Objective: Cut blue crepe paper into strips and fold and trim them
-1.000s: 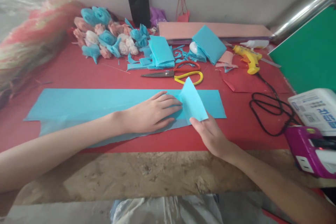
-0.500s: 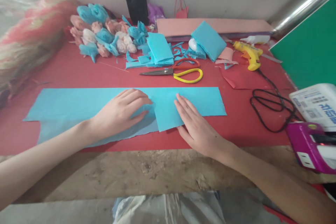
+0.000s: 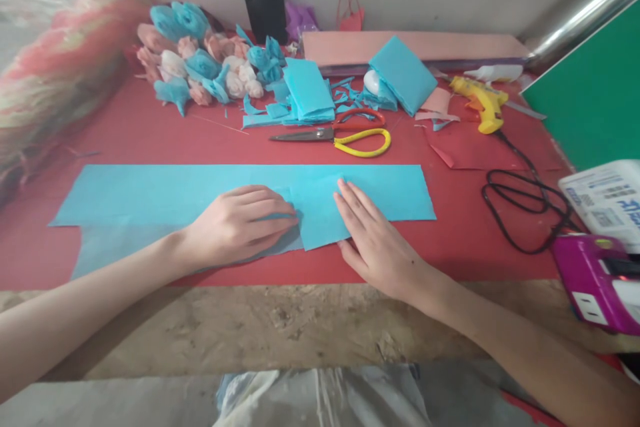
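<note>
Blue crepe strip [image 3: 150,193] pinned flat along the bench's [image 3: 280,327] front edge.
The left hand [image 3: 240,223] and right hand [image 3: 375,247] lie open, fingers extended, gripping nothing, pressing 1 folded flap [image 3: 317,217] to hold its crease.

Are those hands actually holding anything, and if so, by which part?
Nothing is gripped. Both hands lie flat on the blue paper strip: the left hand beside the folded flap, the right hand pressing down on the flap's right part.
</note>
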`<state>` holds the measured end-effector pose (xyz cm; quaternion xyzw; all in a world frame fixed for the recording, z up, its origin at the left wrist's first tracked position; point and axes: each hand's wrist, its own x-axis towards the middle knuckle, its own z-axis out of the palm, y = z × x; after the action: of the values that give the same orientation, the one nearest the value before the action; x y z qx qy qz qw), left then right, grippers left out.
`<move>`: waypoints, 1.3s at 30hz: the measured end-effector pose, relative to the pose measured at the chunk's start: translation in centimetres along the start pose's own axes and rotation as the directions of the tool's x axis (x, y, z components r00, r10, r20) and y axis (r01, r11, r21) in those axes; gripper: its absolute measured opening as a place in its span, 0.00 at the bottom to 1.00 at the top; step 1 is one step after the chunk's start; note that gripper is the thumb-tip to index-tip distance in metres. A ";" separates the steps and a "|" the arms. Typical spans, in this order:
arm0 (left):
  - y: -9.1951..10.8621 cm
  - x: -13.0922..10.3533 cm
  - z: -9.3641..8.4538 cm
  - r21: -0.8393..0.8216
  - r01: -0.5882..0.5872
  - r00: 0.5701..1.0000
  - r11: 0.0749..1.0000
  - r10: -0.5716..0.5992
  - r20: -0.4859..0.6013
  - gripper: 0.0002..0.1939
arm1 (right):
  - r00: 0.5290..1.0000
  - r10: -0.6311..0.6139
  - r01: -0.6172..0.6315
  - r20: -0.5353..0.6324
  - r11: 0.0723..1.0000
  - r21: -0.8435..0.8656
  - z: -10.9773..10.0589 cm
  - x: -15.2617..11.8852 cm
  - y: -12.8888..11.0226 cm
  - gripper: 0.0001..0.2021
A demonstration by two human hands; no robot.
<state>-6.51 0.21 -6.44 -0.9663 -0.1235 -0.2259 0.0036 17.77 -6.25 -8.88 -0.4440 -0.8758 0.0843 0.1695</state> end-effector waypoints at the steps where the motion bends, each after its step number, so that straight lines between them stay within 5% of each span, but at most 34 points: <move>1: 0.0 0.0 0.1 -0.001 0.005 1.000 1.000 -0.005 0.000 0.09 | 1.000 -0.001 0.001 0.001 1.000 0.003 0.0 0.0 0.0 0.26; 25: 0.0 0.1 0.3 -0.078 0.103 0.989 0.992 -0.094 0.116 0.10 | 0.998 -0.040 0.031 0.055 0.989 0.143 -0.9 0.0 0.2 0.24; 29: 0.0 1.2 0.4 -0.029 0.119 0.980 0.992 -0.113 0.162 0.09 | 0.996 -0.007 0.033 -0.092 0.956 0.292 -1.6 0.0 0.8 0.17; 33: -0.1 2.6 0.9 0.083 0.087 0.970 0.993 -0.103 0.221 0.15 | 0.943 0.133 -0.017 -0.305 0.935 0.355 -2.3 0.3 1.9 0.12; 36: -0.4 3.5 1.4 0.155 0.018 0.963 0.988 -0.058 0.262 0.18 | 0.928 0.153 -0.031 -0.339 0.941 0.338 -2.4 0.5 2.9 0.12; 39: -0.7 4.0 1.9 0.189 -0.041 0.963 0.981 -0.011 0.268 0.20 | 0.964 0.017 0.044 -0.264 0.974 0.220 -2.4 0.5 3.9 0.13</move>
<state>-2.33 1.98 -6.45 -0.9839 -0.1367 -0.0804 0.0824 21.30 -3.53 -7.73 -0.4232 -0.8332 0.1214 0.3345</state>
